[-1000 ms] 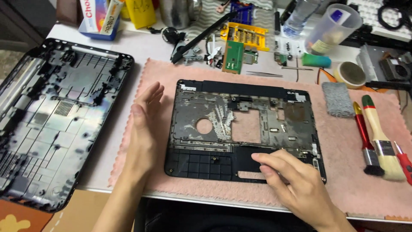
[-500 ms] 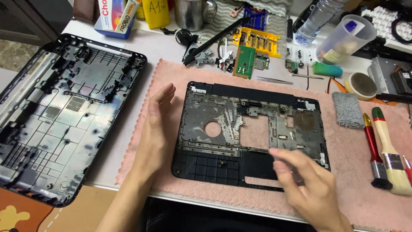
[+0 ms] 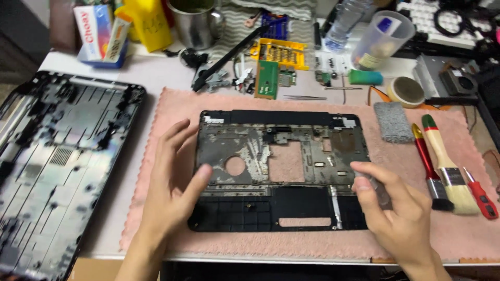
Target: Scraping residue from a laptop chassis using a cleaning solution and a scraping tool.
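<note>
A black laptop palmrest frame point(image 3: 284, 171) lies inner side up on a pink cloth mat point(image 3: 161, 114). My left hand point(image 3: 174, 179) grips its left edge, thumb resting on the grey metal plate beside a round hole. At the frame's right edge is my right hand point(image 3: 398, 213), fingers curled around the lower right corner.
A black laptop bottom case point(image 3: 57, 166) lies to the left. Two brushes point(image 3: 442, 166) and a red screwdriver point(image 3: 482, 192) sit on the mat's right, next to a grey sponge point(image 3: 393, 122). Behind are a green circuit board point(image 3: 267, 79), a yellow bit set point(image 3: 278, 52), a tape roll point(image 3: 406, 91) and a plastic cup point(image 3: 380, 41).
My right hand has moved from the lower middle of the frame to its right edge. My left hand has closed onto the left edge. The view has shifted slightly.
</note>
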